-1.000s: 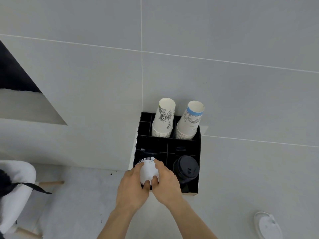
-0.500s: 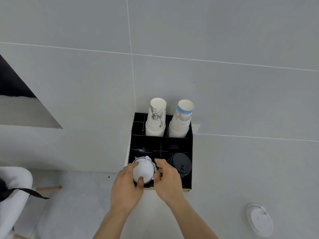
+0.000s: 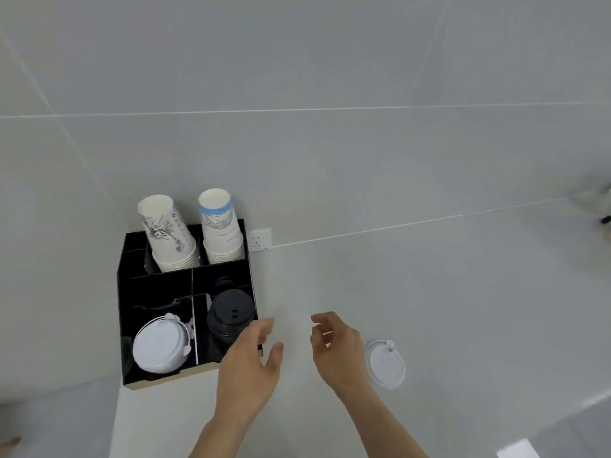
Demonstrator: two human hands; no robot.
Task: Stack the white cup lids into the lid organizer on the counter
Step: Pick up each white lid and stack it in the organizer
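A white lid (image 3: 161, 346) sits in the black organizer's (image 3: 123, 312) front-left compartment, black lids (image 3: 231, 315) beside it, paper cups (image 3: 168, 236) behind. Both hands hover empty over the worktop (image 3: 429, 292): left hand (image 3: 249, 368) by the organizer's corner, right hand (image 3: 337, 350) just beside a loose white lid (image 3: 386, 364).

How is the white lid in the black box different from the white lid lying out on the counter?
The white lid in the organizer sits tilted in the front left compartment; the white lid on the counter lies flat and loose, right of the right hand. The first is already stowed, the second is not. Both are round, white, with a small plug.
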